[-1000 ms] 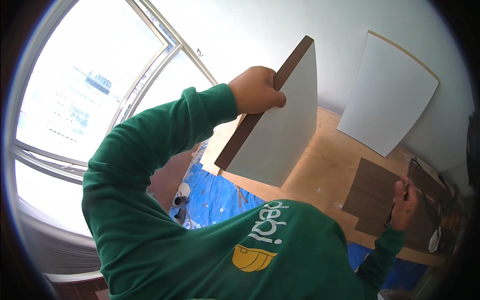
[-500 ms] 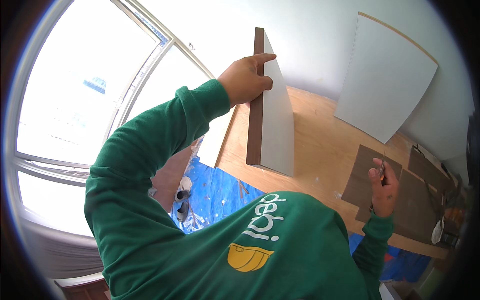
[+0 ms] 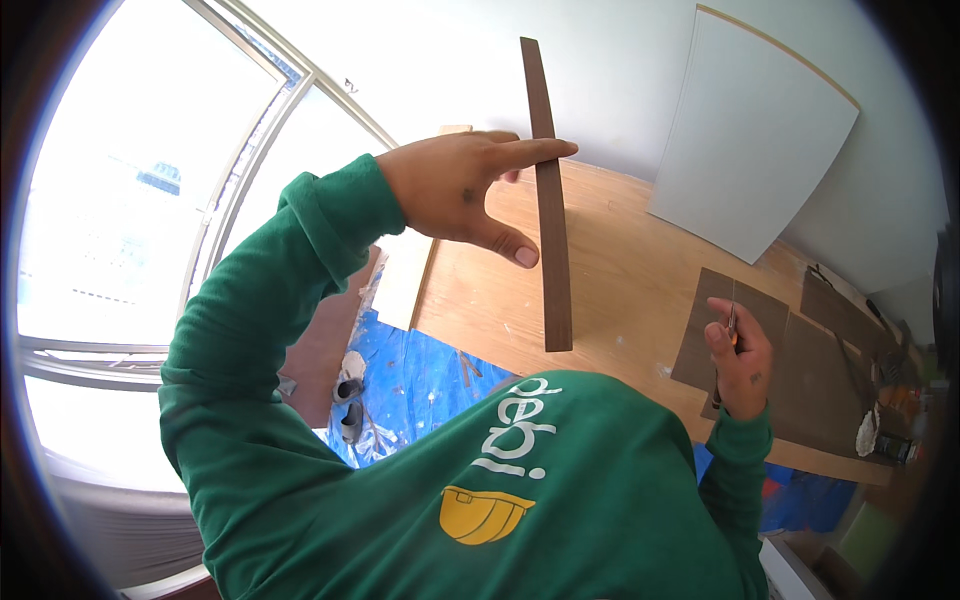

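Bright window glass fills the left of the view and a pale wall runs behind a long wooden counter (image 3: 620,270). Above that counter I have the dark wood-faced board (image 3: 548,190) held up edge-on to the camera, so it reads as a thin brown strip, nearly upright, its lower end hanging over the counter's near part. My left hand (image 3: 465,195) is clamped on it, fingers laid flat across the far face and thumb pressing the near one, about mid-length. My right hand (image 3: 738,355) is closed around a slim pen-like tool (image 3: 731,322) and rests low over the brown veneer sheets (image 3: 800,355) lying flat on the counter. The two hands are well apart.

To sight this edge well, I judge the board should stay square to my eye and the grip firm but away from the edge being checked, since a pinch this narrow could let it twist.

Farther out, a white panel (image 3: 750,140) leans on the wall, and blue sheeting (image 3: 410,375) covers the floor below the counter.
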Tool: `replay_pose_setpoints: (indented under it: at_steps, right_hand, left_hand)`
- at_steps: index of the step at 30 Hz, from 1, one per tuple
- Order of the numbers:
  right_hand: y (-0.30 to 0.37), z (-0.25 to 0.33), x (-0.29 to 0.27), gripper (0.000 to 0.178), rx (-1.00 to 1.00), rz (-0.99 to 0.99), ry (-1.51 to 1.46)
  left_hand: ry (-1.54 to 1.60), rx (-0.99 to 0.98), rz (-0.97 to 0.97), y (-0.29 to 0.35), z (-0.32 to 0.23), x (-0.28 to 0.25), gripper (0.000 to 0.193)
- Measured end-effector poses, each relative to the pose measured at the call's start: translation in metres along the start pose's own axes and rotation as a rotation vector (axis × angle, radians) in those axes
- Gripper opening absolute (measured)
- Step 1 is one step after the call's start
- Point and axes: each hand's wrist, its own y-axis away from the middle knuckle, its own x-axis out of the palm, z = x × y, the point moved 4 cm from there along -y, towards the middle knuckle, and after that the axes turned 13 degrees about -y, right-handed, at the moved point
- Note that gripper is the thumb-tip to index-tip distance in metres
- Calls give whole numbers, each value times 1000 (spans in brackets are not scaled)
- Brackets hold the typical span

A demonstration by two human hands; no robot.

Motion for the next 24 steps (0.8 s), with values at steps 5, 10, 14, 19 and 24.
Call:
replay_pose_setpoints:
  at_steps: [5, 10, 14, 19, 24]
  right_hand:
    - [12, 12, 12, 44, -9, 55, -78]
    - [27, 30, 45, 47, -85, 109, -185]
    - [42, 50, 63, 51, -145, 48, -170]
    - [61, 70, 73, 50, -205, -31, -180]
    - [63, 65, 76, 40, -49, -205, -62]
  left_hand:
    - [-625, 266, -484, -8, -18, -14, 95]
    - [-311, 654, -526, -33, -22, 12, 81]
    - [-132, 609, -583, -59, -24, 26, 77]
    - [-41, 549, -781, -62, -45, 40, 73]
    - [-69, 467, -774, -71, -60, 51, 71]
